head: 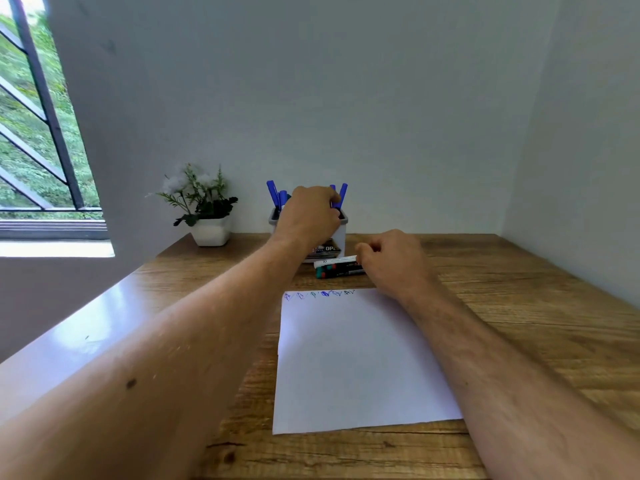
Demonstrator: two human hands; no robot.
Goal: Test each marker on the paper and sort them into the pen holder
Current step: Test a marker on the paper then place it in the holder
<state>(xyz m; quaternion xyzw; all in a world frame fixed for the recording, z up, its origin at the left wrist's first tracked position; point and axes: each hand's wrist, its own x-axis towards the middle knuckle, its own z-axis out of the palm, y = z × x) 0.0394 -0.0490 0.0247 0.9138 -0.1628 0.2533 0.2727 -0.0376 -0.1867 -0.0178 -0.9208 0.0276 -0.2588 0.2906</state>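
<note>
The right hand [389,261] is curled over the right ends of the loose white-barrelled markers [337,266], apparently grasping one. Their long axes are laid left to right, between the white paper sheet [356,362] and the grey-rimmed white pen holder [341,233] towards the wooden desk's [519,323] far edge. The left hand [308,216] is closed around a blue-capped marker [342,195] in the holder, where several blue markers are stood upright.
</note>
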